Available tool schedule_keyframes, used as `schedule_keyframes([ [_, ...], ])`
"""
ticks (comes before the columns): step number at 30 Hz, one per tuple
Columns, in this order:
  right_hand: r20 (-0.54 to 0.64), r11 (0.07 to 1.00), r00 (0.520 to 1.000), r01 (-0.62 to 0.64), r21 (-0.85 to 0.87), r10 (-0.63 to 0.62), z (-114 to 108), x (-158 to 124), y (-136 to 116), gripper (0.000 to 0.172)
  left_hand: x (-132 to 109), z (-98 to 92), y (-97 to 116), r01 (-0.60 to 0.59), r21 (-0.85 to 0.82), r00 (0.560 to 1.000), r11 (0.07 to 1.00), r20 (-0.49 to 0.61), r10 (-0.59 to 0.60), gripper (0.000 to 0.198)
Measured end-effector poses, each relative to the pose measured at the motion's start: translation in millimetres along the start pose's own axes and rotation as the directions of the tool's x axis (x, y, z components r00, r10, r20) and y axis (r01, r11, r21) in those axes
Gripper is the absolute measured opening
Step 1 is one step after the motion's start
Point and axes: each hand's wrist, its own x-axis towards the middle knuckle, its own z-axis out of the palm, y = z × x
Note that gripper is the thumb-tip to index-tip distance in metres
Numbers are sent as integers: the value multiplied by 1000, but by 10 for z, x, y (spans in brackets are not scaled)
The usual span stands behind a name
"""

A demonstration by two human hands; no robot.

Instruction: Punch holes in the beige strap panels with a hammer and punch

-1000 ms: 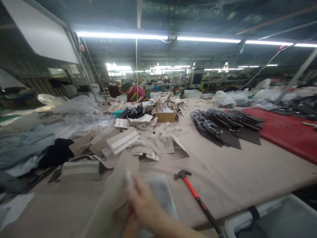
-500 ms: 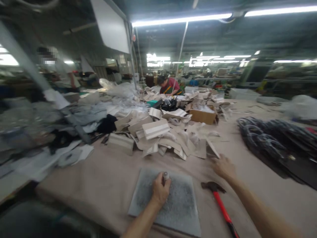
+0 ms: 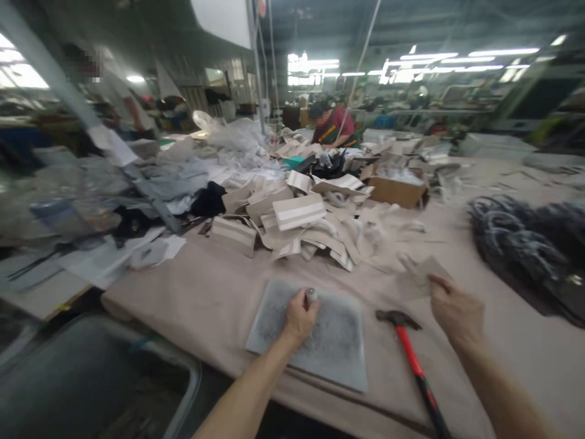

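Observation:
My left hand rests on a grey speckled pad near the table's front edge, closed round a small metal punch held upright. My right hand is to the right of the pad, pinching a thin beige piece lifted off the table; the piece is blurred. Between my hands lies a hammer with a red handle and dark head, untouched.
A heap of beige card pieces and an open cardboard box lie beyond the pad. Dark corded bundles sit at the right, plastic and cloth clutter at the left, a grey bin below. A person works at the far end.
My right hand has picked a beige piece up from the heap's edge and drawn it back toward me. My left hand stays on the pad with the punch. The view swung left.

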Motion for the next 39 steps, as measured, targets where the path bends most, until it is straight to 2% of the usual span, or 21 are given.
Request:
schedule_keyframes([
  [1,-13,996,997,-79,34,79,-33,-200,-54,53,-1,-5,-9,-2,3,1000,1000,4,2,15],
  [2,-19,957,974,-216,195,224,-44,-420,-104,54,-2,-11,-18,-7,4,1000,1000,9,7,16],
  [3,14,869,938,-325,373,345,-30,-659,-153,56,-5,-17,-27,-8,-1,1000,1000,10,8,17],
  [4,46,750,897,-395,531,439,5,-916,-199,57,-9,-25,-37,-3,-14,1000,1000,15,3,18],
  [6,204,465,820,-487,739,534,130,-1466,-277,60,-17,-46,-59,24,-86,999,996,30,-21,22],
  [7,296,330,775,-535,778,558,208,-1745,-305,62,-19,-59,-72,42,-138,999,990,36,-37,27],
  [8,374,251,724,-595,763,579,288,-2015,-324,64,-19,-74,-82,60,-191,998,980,36,-54,32],
  [9,416,226,686,-641,733,597,363,-2266,-335,65,-15,-90,-88,75,-238,997,968,32,-70,37],
  [11,464,233,650,-699,676,602,480,-2678,-339,69,1,-122,-75,94,-287,995,953,15,-94,40],
  [14,502,253,635,-733,631,587,557,-3017,-350,72,32,-140,30,99,-298,995,949,33,-93,33],
  [17,523,252,631,-743,620,573,555,-3108,-387,72,64,-70,205,97,-348,989,933,141,-51,28],
  [20,551,294,631,-761,579,546,512,-3134,-394,72,113,97,322,103,-400,963,911,270,9,26],
  [23,618,419,626,-779,466,476,408,-3127,-303,66,182,302,291,121,-435,946,892,323,29,27],
  [25,659,579,636,-734,355,402,298,-3050,-182,57,221,414,204,141,-445,944,885,329,16,28],
  [27,638,770,694,-591,239,334,174,-2894,-25,48,241,481,109,160,-446,943,880,331,-3,31],
  [28,584,850,751,-494,186,309,116,-2790,63,46,244,497,70,168,-446,943,879,332,-12,33],
  [31,312,977,929,-213,4,201,0,-2447,338,45,239,495,13,172,-433,942,885,334,-20,35],
  [32,233,988,961,-134,-75,148,-14,-2342,423,44,237,488,12,166,-420,941,892,338,-16,34],
  [34,174,968,983,-14,-250,59,-8,-2172,562,40,236,475,21,149,-389,939,909,344,-7,31],
  [36,215,926,976,48,-373,36,29,-2065,651,34,237,473,31,136,-363,939,922,345,-2,30],
  [39,320,892,945,82,-444,73,91,-1992,702,26,234,482,34,127,-352,938,927,345,3,28],
])
